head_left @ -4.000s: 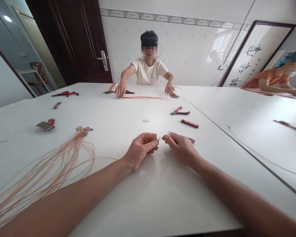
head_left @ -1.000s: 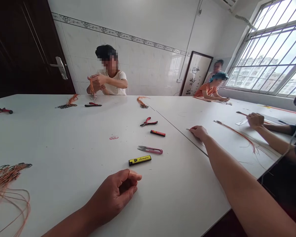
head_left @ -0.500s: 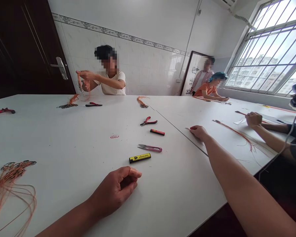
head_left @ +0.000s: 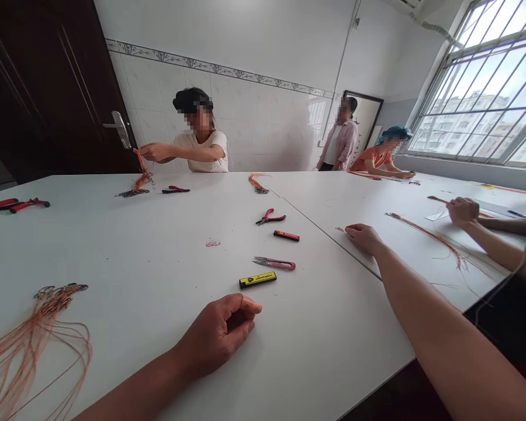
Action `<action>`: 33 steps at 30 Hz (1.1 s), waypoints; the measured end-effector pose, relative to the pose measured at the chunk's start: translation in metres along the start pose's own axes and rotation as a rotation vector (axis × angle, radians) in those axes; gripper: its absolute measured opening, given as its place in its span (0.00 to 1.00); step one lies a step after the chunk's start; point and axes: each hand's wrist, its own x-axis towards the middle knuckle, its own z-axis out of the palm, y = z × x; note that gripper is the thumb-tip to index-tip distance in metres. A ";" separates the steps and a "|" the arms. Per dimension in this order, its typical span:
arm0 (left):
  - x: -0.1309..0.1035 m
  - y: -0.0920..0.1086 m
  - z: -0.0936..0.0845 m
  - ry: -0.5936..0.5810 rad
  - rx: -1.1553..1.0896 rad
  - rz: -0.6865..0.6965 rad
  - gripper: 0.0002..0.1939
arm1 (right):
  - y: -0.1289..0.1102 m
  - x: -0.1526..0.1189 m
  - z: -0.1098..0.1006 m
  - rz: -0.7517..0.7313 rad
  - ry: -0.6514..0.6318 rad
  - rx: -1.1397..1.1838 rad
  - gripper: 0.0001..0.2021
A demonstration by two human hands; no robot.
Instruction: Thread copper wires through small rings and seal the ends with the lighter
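My left hand (head_left: 221,333) rests on the white table with its fingers curled and the thumb close below the index finger. Nothing shows in the hollow of it. Just beyond it lie a yellow lighter (head_left: 258,280) and pink thread snips (head_left: 275,264). My right hand (head_left: 364,238) is stretched forward to the right, low over the table by the seam. Its fingertips pinch a thin cord with a small metal clasp (head_left: 339,228) poking out to the left. The rest of that cord is hidden by the hand.
A red lighter (head_left: 286,235) and red-handled pliers (head_left: 270,217) lie mid-table. Bundles of orange cords with clasps are at near left (head_left: 61,298), far middle (head_left: 258,184) and right (head_left: 425,234). Opposite, a person (head_left: 201,146) handles cords. At right, a co-worker's hand (head_left: 462,210) grips something thin.
The view has turned slightly left, shifting everything rightward. My hands keep their poses. The person opposite has moved their hands and cords, and the person at the back now stands more upright.
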 end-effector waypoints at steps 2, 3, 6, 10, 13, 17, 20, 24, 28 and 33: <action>0.000 -0.001 0.000 -0.003 0.000 0.011 0.10 | -0.002 -0.004 0.000 -0.007 0.004 -0.010 0.17; 0.000 -0.002 0.000 -0.002 0.000 0.016 0.10 | -0.004 -0.006 0.000 -0.010 0.005 -0.017 0.18; -0.001 -0.002 0.000 0.003 -0.003 0.017 0.10 | -0.008 -0.013 -0.002 -0.023 0.010 -0.048 0.20; -0.001 -0.001 0.001 0.007 0.008 0.015 0.10 | -0.024 -0.024 -0.009 -0.071 0.012 -0.097 0.20; -0.001 -0.001 0.001 0.016 0.016 0.022 0.10 | -0.056 -0.041 -0.001 -0.179 0.048 -0.115 0.17; -0.002 -0.001 0.001 0.014 -0.001 0.030 0.10 | -0.128 -0.094 0.041 -0.502 0.088 -0.073 0.15; -0.003 -0.001 0.000 0.006 -0.014 0.033 0.10 | -0.176 -0.155 0.075 -0.808 -0.019 -0.038 0.10; -0.004 -0.003 -0.001 -0.041 0.004 0.056 0.10 | -0.197 -0.226 0.092 -1.116 -0.137 -0.030 0.08; -0.009 0.001 0.001 -0.056 0.047 0.094 0.12 | -0.183 -0.254 0.089 -1.253 -0.260 -0.088 0.08; -0.014 0.003 0.006 -0.051 0.089 0.104 0.14 | -0.173 -0.248 0.092 -1.250 -0.349 -0.088 0.10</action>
